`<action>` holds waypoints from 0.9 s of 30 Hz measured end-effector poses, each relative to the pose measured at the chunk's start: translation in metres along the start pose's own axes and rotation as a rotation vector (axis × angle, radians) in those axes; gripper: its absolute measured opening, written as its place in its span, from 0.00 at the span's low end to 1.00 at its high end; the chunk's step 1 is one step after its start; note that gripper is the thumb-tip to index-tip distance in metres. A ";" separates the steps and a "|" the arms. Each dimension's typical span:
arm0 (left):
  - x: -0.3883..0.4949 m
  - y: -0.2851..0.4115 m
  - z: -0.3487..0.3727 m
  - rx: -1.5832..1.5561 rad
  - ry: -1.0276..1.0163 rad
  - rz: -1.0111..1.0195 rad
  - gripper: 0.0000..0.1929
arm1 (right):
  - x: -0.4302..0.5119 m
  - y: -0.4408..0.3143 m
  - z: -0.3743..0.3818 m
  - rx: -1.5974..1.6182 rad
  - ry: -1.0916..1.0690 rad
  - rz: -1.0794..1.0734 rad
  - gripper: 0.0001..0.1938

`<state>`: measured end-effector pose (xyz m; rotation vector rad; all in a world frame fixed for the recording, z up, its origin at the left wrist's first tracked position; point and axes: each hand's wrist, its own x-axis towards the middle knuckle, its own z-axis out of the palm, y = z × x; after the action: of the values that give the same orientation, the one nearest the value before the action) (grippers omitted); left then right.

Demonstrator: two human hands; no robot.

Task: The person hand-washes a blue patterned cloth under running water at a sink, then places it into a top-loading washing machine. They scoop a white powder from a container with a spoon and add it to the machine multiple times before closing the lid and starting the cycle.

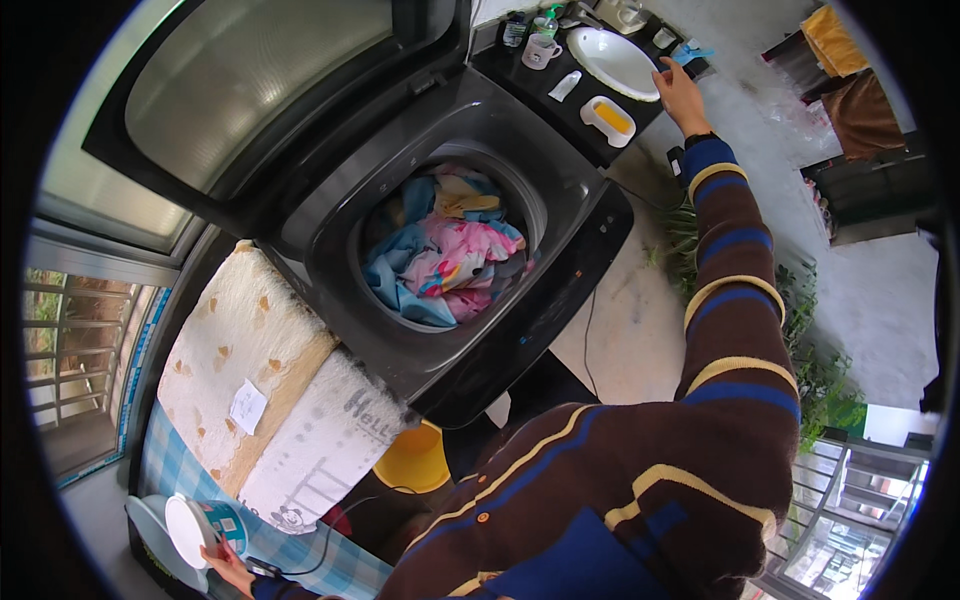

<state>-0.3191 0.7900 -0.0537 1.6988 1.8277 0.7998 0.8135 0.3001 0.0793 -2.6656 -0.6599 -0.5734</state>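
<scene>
At the lower left, my left hand (225,564) grips a round tub (227,523) with a white lid (187,531); the fingers lie at the lid's edge. My right hand (681,99) reaches out at the upper right, beside the rim of a white washbasin (611,61) and near a light-blue plastic item (691,52). Nothing shows in its slightly parted fingers. Between my arms stands a black top-loading washing machine (517,330) with its lid (247,97) raised. Crumpled pink and blue printed fabric (457,255) lies in its drum.
Two patterned towels (247,330) and a paper slip (248,406) cover the surface left of the machine. A yellow bucket (412,457) stands below. On the black counter are a mug (540,51), a white tube (565,86) and a soap dish (609,120). Plants (802,337) grow beyond my right arm.
</scene>
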 end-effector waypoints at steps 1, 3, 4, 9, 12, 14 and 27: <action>-0.019 0.009 0.000 0.181 -0.033 0.107 0.18 | 0.011 0.011 0.006 0.015 -0.007 -0.011 0.24; -0.056 0.034 0.001 -0.726 0.075 -0.353 0.19 | 0.034 0.037 0.017 0.043 0.005 0.003 0.24; -0.079 0.051 0.006 -0.764 0.094 -0.431 0.21 | 0.047 0.052 0.022 0.063 0.017 0.004 0.24; -0.222 0.163 0.046 -0.969 -0.072 -0.429 0.26 | 0.107 0.134 0.046 0.172 -0.009 -0.011 0.25; -0.292 0.244 0.091 -1.094 -0.232 -0.400 0.27 | 0.133 0.175 0.049 0.141 -0.033 -0.022 0.27; -0.325 0.294 0.124 -1.102 -0.269 -0.372 0.28 | 0.141 0.182 0.050 0.175 -0.051 -0.034 0.27; -0.337 0.411 0.221 -0.971 -0.337 -0.218 0.18 | -0.125 -0.123 -0.105 0.955 -0.855 -0.660 0.19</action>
<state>0.1517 0.4877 0.0821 0.9077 1.0672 0.9979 0.6186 0.3142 0.1404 -1.6297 -1.5569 0.6782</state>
